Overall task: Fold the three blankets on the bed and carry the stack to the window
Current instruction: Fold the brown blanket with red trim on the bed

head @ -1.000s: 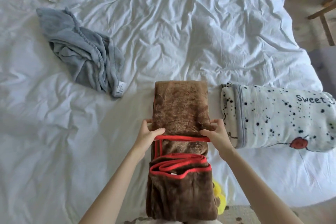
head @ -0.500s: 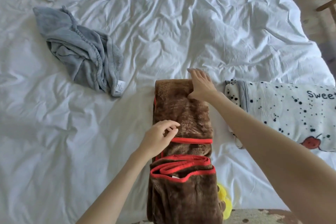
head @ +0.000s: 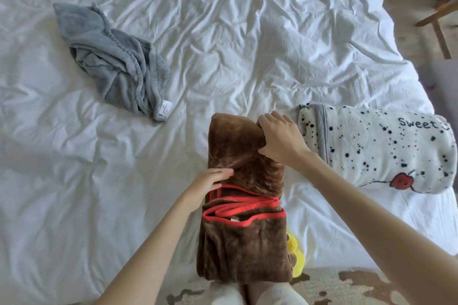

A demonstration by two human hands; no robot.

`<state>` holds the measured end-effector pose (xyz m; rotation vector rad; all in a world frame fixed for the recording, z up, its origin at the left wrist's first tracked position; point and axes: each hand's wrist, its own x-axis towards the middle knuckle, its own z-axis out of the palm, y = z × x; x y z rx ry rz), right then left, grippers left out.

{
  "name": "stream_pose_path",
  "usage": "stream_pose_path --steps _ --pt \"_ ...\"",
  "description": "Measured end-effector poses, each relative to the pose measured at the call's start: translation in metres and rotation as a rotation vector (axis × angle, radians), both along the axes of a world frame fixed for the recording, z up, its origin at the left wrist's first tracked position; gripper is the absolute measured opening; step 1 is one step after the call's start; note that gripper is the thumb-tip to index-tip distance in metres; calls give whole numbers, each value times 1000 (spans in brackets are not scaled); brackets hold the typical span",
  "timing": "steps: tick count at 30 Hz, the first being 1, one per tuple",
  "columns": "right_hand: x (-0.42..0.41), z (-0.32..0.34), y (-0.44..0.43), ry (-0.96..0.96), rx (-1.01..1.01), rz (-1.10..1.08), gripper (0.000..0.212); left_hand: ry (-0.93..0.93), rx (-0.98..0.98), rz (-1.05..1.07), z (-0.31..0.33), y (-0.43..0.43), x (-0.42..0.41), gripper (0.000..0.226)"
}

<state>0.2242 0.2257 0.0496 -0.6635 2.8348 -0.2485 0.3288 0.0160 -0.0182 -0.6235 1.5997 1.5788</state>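
Far corner: half a second ago our right hand (head: 280,141) lay flat on the far end of the brown blanket (head: 243,242). Now its fingers curl over the far right corner, thumb below, and the plush buckles up under the grip.
Near the trim: our left hand (head: 210,181) has slid off the red edging to the strip's left side. Its fingers are fairly straight and close together, pressing the pile down and gripping nothing.
Strip: the brown blanket runs away from us as a long narrow band on the bed (head: 247,44). Its near end hangs over the bed edge toward our knees, and red-edged layers bunch across the middle.
Meaning: we read this as the start of the next fold. The far end looks set to come back toward us, with the left hand holding the line it turns over.
Right of it: the spotted blanket (head: 376,146) lies just beside our right wrist, already folded up.
Far left: the grey blanket (head: 119,62) sits well apart in a crumpled heap, not yet folded.
Tally: that makes one done, one midway and one waiting. No stack is built yet, and we see no window.
Risk: the red-trimmed layers lie uneven, so they may slip askew as the fold comes over.
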Motion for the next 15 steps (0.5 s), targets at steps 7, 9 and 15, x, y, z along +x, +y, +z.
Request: stream_pose_path --steps 7,9,15 --pt "144 29 -2 360 -144 -47 37 -316 297 462 39 -24 55 68" --pt "189 21 0 411 -173 -16 32 -326 242 420 53 -25 70 79" --pt "271 -12 2 398 -109 3 39 -322 90 119 51 -22 148 89"
